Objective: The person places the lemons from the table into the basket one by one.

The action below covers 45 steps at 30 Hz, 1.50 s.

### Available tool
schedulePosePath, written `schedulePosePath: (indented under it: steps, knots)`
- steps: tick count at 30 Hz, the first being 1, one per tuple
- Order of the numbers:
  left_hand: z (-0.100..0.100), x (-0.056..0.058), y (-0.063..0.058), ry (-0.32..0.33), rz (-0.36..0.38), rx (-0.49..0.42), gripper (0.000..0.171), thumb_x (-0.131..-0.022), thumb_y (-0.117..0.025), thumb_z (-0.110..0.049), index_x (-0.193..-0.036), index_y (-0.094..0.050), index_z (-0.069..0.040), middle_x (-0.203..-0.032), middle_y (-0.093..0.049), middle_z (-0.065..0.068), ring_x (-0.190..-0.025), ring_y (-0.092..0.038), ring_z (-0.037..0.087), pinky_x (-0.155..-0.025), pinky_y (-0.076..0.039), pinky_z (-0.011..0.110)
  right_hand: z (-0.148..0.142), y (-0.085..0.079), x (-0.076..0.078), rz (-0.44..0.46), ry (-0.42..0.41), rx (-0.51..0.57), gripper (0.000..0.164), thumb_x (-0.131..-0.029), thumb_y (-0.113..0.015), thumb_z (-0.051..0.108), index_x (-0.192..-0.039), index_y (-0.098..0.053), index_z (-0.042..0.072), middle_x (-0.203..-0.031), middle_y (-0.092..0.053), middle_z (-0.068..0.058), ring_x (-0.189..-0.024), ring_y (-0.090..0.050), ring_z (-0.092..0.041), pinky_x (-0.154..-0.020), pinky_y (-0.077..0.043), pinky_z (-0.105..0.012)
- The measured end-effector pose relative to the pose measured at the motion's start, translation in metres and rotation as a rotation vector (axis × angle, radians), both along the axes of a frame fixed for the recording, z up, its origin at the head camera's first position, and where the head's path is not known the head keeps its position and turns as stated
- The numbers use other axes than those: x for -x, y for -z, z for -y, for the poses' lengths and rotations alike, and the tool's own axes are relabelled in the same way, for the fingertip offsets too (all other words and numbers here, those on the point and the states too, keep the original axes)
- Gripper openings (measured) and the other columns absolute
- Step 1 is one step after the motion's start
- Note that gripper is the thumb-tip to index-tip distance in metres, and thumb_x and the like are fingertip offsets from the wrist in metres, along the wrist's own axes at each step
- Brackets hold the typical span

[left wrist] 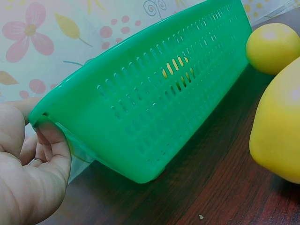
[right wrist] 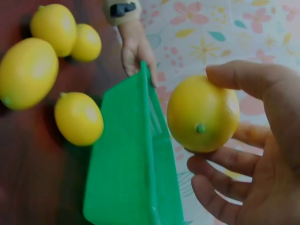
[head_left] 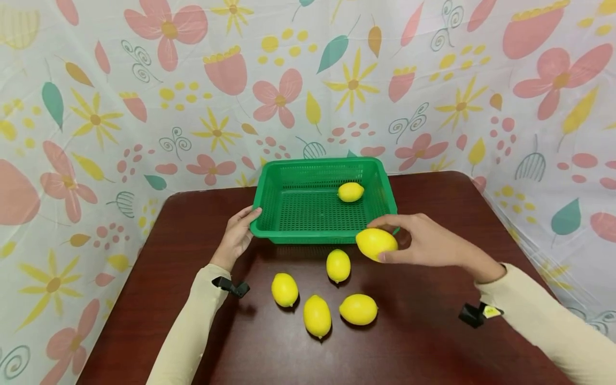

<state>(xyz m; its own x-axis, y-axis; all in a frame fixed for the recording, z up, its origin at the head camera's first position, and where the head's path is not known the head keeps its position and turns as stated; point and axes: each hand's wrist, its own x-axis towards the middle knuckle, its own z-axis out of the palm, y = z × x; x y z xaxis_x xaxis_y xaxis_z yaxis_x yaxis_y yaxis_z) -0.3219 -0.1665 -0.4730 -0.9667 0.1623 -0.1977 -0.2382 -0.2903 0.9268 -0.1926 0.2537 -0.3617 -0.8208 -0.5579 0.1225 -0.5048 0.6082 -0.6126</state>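
Note:
My left hand grips the left front corner of a green plastic basket, with the thumb over its rim; the left wrist view shows fingers curled under that rim. One lemon lies inside the basket, toward the back right. Between the thumb and fingers of my right hand is another lemon, held just in front of the basket's right front corner. In the right wrist view, the held lemon appears raised beside the basket wall.
Several loose lemons lie on the dark wooden table in front of the basket: one lemon nearest it, others closer to me. A flower-patterned cloth hangs behind the table and along both sides.

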Motion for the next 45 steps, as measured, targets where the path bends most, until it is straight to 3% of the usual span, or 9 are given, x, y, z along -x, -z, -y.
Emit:
schedulePosePath:
  steps: [5,9,15,19,28,33,40,45]
  knots:
    - [0.0,0.0,0.0,-0.003,0.006,-0.003,0.052,-0.103,-0.065,-0.023,-0.148,-0.049,-0.003,-0.121,-0.063,0.005,-0.102,-0.067,0.014,-0.086,-0.059,0.025,0.0,-0.013,0.026,0.018,-0.071,-0.049,0.053,-0.084,-0.086,0.038,-0.131,-0.064,0.026,-0.115,-0.069,0.009,-0.088,-0.065,-0.007,-0.071,-0.061,-0.03]
    - [0.001,0.0,-0.001,-0.02,0.015,-0.005,0.05,-0.103,-0.065,-0.021,-0.147,-0.05,-0.003,-0.121,-0.063,0.005,-0.101,-0.068,0.014,-0.085,-0.059,0.025,0.002,-0.022,0.049,0.025,-0.145,-0.085,0.053,-0.086,-0.084,0.04,-0.133,-0.063,0.027,-0.119,-0.069,0.012,-0.098,-0.062,-0.008,-0.078,-0.061,-0.035]
    - [0.002,0.0,-0.002,-0.025,0.006,-0.002,0.049,-0.104,-0.064,-0.021,-0.147,-0.05,-0.003,-0.133,-0.058,0.013,-0.107,-0.066,0.017,-0.089,-0.059,0.027,0.003,-0.036,0.088,0.134,-0.196,-0.07,0.054,-0.086,-0.085,0.033,-0.135,-0.062,0.026,-0.128,-0.067,0.008,-0.112,-0.06,-0.014,-0.09,-0.058,-0.044]
    - [0.003,0.001,-0.002,-0.033,0.009,-0.003,0.048,-0.104,-0.063,-0.021,-0.148,-0.05,-0.003,-0.141,-0.053,0.018,-0.109,-0.066,0.017,-0.091,-0.058,0.028,0.007,-0.037,0.116,0.184,-0.219,-0.056,0.055,-0.087,-0.085,0.027,-0.136,-0.062,0.019,-0.132,-0.065,0.002,-0.115,-0.059,-0.02,-0.092,-0.056,-0.046]
    - [0.001,-0.001,0.001,-0.034,0.023,-0.025,0.049,-0.103,-0.065,-0.02,-0.147,-0.05,-0.003,-0.132,-0.059,0.013,-0.104,-0.067,0.016,-0.093,-0.058,0.029,0.01,-0.024,0.165,0.246,-0.219,0.007,0.057,-0.086,-0.085,0.013,-0.137,-0.062,0.01,-0.13,-0.065,-0.008,-0.116,-0.058,-0.028,-0.089,-0.06,-0.043]
    - [0.0,0.0,0.0,-0.018,0.011,-0.021,0.049,-0.105,-0.063,-0.019,-0.149,-0.048,-0.003,-0.123,-0.061,0.006,-0.103,-0.066,0.014,-0.088,-0.058,0.025,0.013,-0.011,0.182,0.214,-0.177,-0.071,0.057,-0.085,-0.086,0.016,-0.137,-0.062,0.012,-0.131,-0.065,-0.007,-0.117,-0.057,-0.028,-0.085,-0.06,-0.038]
    - [0.0,0.003,-0.001,-0.029,-0.003,-0.02,0.051,-0.104,-0.063,-0.019,-0.15,-0.047,-0.003,-0.128,-0.06,0.009,-0.103,-0.066,0.013,-0.084,-0.059,0.023,0.024,0.007,0.2,0.182,-0.164,-0.191,0.059,-0.083,-0.088,0.02,-0.136,-0.063,0.015,-0.131,-0.066,-0.005,-0.115,-0.058,-0.03,-0.094,-0.053,-0.051]
    - [-0.001,0.003,0.001,-0.03,0.009,-0.02,0.05,-0.104,-0.064,-0.019,-0.149,-0.049,-0.004,-0.138,-0.055,0.015,-0.111,-0.065,0.018,-0.09,-0.058,0.026,0.03,0.019,0.209,0.19,-0.183,-0.248,0.057,-0.083,-0.087,0.018,-0.135,-0.064,0.018,-0.132,-0.064,-0.006,-0.114,-0.059,-0.03,-0.097,-0.05,-0.053]
